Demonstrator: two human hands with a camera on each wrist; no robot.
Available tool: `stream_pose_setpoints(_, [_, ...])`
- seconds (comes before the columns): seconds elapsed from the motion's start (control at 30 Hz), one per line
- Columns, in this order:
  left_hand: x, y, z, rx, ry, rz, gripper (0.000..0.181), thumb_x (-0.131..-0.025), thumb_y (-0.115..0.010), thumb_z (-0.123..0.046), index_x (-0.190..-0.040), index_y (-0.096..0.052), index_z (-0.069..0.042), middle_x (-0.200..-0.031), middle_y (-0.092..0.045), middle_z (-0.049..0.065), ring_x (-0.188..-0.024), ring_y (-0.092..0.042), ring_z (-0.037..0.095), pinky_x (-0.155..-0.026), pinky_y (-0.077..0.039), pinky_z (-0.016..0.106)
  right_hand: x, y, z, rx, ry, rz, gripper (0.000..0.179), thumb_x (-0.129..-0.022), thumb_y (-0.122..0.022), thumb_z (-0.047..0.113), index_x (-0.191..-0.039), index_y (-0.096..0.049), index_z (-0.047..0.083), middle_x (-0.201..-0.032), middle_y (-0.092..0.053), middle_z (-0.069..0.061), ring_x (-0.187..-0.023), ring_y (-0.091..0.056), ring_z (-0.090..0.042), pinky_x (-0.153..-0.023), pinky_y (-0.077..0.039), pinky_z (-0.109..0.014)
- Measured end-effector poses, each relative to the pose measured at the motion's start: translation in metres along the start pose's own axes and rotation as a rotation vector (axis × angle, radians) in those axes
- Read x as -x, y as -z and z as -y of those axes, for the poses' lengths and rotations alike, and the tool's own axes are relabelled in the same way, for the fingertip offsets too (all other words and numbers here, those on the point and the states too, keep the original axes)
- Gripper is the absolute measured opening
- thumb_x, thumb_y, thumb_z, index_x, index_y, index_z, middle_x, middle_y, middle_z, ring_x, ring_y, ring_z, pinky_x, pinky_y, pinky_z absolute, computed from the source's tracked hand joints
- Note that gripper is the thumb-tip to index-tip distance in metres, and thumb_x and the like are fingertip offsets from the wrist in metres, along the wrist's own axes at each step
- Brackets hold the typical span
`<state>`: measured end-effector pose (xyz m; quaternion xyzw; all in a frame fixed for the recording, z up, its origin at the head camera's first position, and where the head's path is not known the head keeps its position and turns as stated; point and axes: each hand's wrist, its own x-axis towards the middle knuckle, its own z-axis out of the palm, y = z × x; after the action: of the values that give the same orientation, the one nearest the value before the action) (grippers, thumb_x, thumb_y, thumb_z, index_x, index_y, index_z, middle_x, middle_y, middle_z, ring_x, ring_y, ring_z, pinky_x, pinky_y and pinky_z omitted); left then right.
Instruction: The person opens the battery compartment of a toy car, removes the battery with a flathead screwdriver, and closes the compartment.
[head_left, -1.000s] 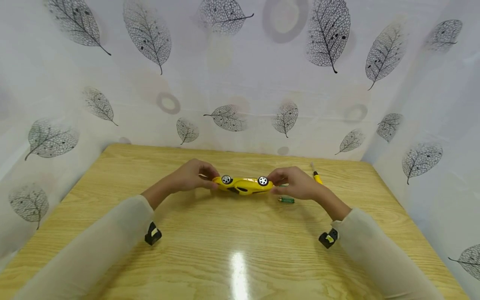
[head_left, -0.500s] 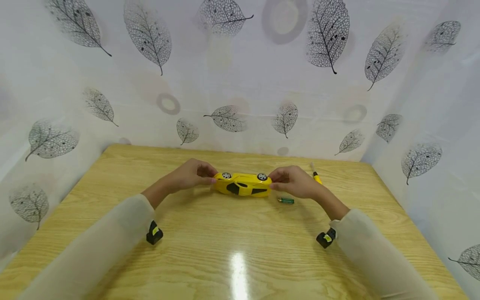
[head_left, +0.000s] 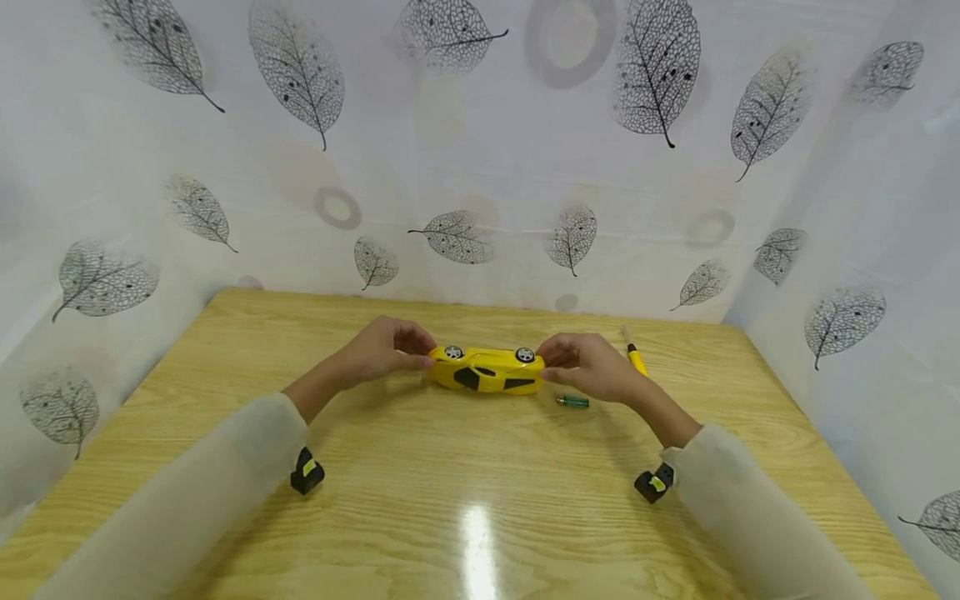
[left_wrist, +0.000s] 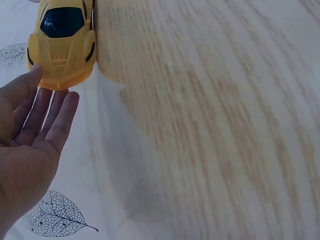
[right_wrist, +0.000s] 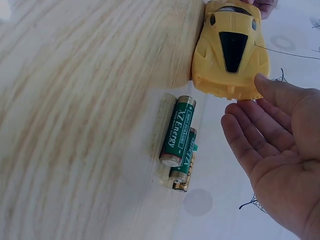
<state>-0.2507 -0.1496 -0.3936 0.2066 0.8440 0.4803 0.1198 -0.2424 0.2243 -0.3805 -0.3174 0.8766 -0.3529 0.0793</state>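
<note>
A yellow toy car is held at its two ends, its wheels on the upper far side and its dark windows facing me. My left hand pinches the car's left end between thumb and fingers. At the opposite end, my right hand pinches the car in the same way. The left wrist view has the car's hood and windshield above the fingertips. In the right wrist view the rear of the car meets the right thumb and fingers. The car's underside is hidden.
Green batteries lie on the wooden table near my right hand; only one battery shows clearly in the head view. A yellow-handled screwdriver lies behind my right wrist. A leaf-patterned curtain borders the table's back and sides.
The car has rolled between my hands since a second ago, so that its wheels tip away and more of its windows face me. The last half second shows almost no movement.
</note>
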Motion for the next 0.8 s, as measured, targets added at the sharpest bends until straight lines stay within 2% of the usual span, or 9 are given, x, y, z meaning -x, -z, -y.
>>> stream_pose_setpoints(0.1, [0.000, -0.002, 0.001, 0.048, 0.005, -0.015, 0.025, -0.091, -0.081, -0.016, -0.112, -0.072, -0.006, -0.106, -0.072, 0.007, -0.098, -0.067, 0.022, -0.089, -0.058, 0.034, 0.000, -0.001, 0.000, -0.017, -0.009, -0.020, 0.024, -0.098, -0.072, 0.018, -0.119, -0.067, 0.008, -0.108, -0.072, -0.002, -0.099, -0.070, -0.018, -0.085, -0.062, -0.032])
stream_pose_setpoints(0.33, [0.000, -0.004, 0.001, 0.157, 0.047, -0.041, 0.028, -0.092, -0.078, -0.014, -0.116, -0.071, -0.001, -0.113, -0.070, 0.013, -0.102, -0.067, 0.025, -0.089, -0.062, 0.033, -0.004, 0.000, 0.001, -0.065, -0.061, -0.030, 0.025, -0.099, -0.070, 0.016, -0.121, -0.067, 0.004, -0.109, -0.071, -0.007, -0.098, -0.071, -0.020, -0.079, -0.063, -0.029])
stream_pose_setpoints(0.6, [-0.006, -0.008, 0.005, 0.210, 0.105, -0.076, 0.030, -0.095, -0.076, -0.017, -0.120, -0.069, -0.001, -0.120, -0.067, 0.015, -0.104, -0.069, 0.026, -0.090, -0.062, 0.034, -0.012, 0.001, 0.002, -0.037, -0.114, -0.061, 0.027, -0.102, -0.066, 0.018, -0.124, -0.067, 0.004, -0.110, -0.071, -0.009, -0.099, -0.070, -0.027, -0.081, -0.064, -0.038])
stream_pose_setpoints(0.8, [-0.012, -0.012, 0.002, 0.224, 0.158, -0.122, 0.030, -0.097, -0.073, -0.015, -0.122, -0.068, 0.000, -0.122, -0.066, 0.016, -0.103, -0.070, 0.026, -0.089, -0.063, 0.034, -0.019, -0.001, 0.000, -0.033, -0.143, -0.092, 0.027, -0.103, -0.063, 0.017, -0.126, -0.067, 0.003, -0.111, -0.071, -0.012, -0.095, -0.069, -0.025, -0.079, -0.064, -0.040])
